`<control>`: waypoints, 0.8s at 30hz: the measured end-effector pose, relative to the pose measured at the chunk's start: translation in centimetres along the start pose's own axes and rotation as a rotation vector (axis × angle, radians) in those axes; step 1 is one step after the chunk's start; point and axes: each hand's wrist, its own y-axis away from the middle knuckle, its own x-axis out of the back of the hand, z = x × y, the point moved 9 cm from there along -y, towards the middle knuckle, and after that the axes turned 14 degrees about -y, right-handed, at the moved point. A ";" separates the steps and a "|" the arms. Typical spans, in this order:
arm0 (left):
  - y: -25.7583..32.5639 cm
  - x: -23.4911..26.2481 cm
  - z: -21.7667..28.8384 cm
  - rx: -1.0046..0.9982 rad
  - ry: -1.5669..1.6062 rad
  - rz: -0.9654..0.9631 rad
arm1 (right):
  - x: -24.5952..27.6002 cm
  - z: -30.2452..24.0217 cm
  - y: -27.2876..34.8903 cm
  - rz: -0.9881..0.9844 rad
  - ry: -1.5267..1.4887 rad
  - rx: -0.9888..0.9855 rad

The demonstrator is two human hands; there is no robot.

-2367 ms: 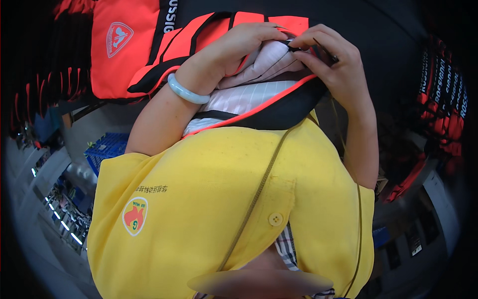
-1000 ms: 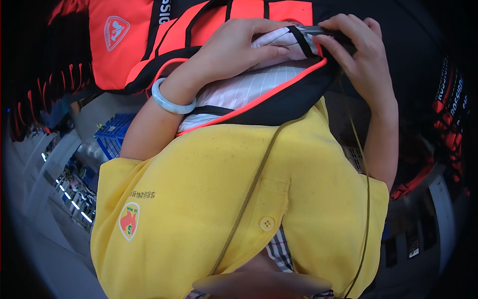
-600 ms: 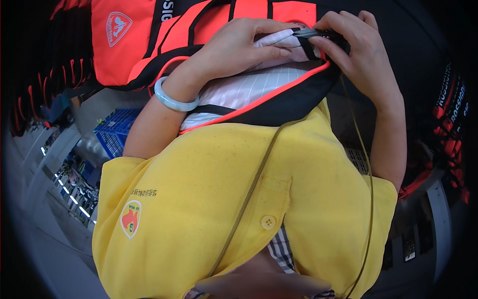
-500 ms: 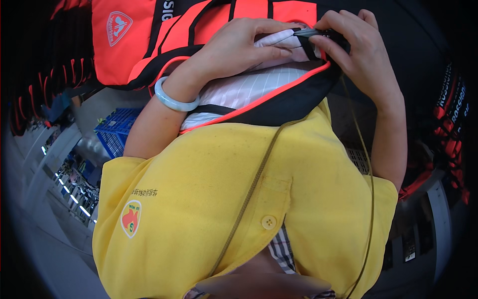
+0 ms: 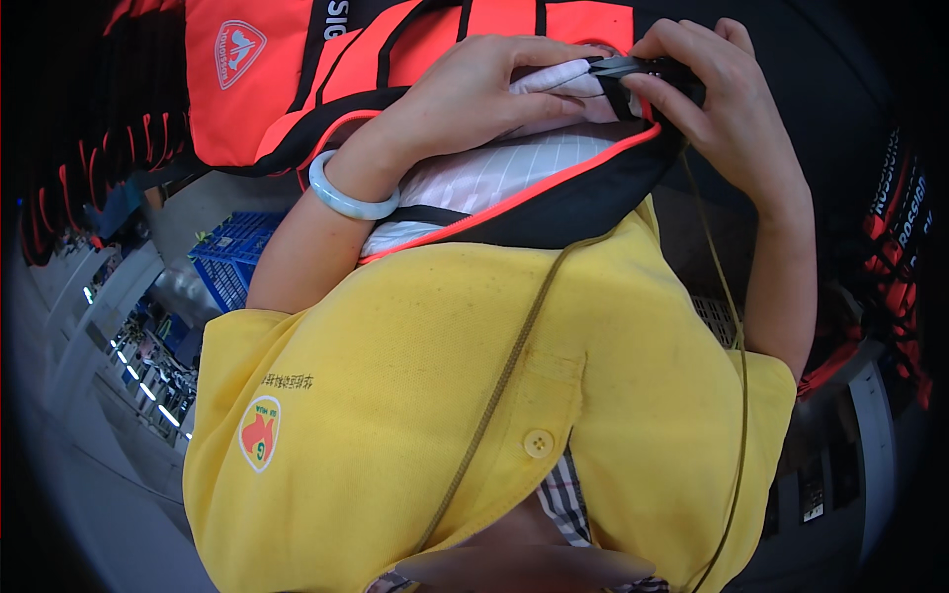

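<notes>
An orange and black bag lies open in front of me, its white striped lining showing through an orange-edged zip opening. My left hand, with a pale bangle on the wrist, is closed on a fold of this lining between thumb and fingers. Grey-bladed thread snips sit in my right hand. Their blades point left, against a black strip at the edge of the gathered lining. The handles are mostly hidden by my right fingers.
A thin brown cord hangs from my neck over a yellow shirt and runs up toward my right hand. Beyond my left arm is a blue plastic crate. More orange and black bags hang at the far left, others at the right.
Both hands and the bag appear very slightly further right in the picture. The hold on the lining and the snips is the same.
</notes>
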 end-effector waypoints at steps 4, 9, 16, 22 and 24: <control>0.0 0.0 0.2 0.014 -0.011 -0.010 | -0.2 0.2 -0.2 -0.052 0.013 -0.026; -0.1 -0.1 0.4 0.008 0.005 0.004 | 0.0 0.2 -0.4 -0.075 -0.005 -0.018; -0.3 -0.1 0.7 -0.016 -0.043 0.025 | 0.0 0.4 -0.5 -0.119 -0.006 -0.041; -0.4 -0.3 0.8 -0.005 -0.017 -0.022 | 0.0 0.7 -0.5 -0.100 -0.026 0.004; -0.2 -0.1 0.7 -0.006 -0.031 0.025 | 0.1 1.7 -0.2 -0.063 -0.053 -0.048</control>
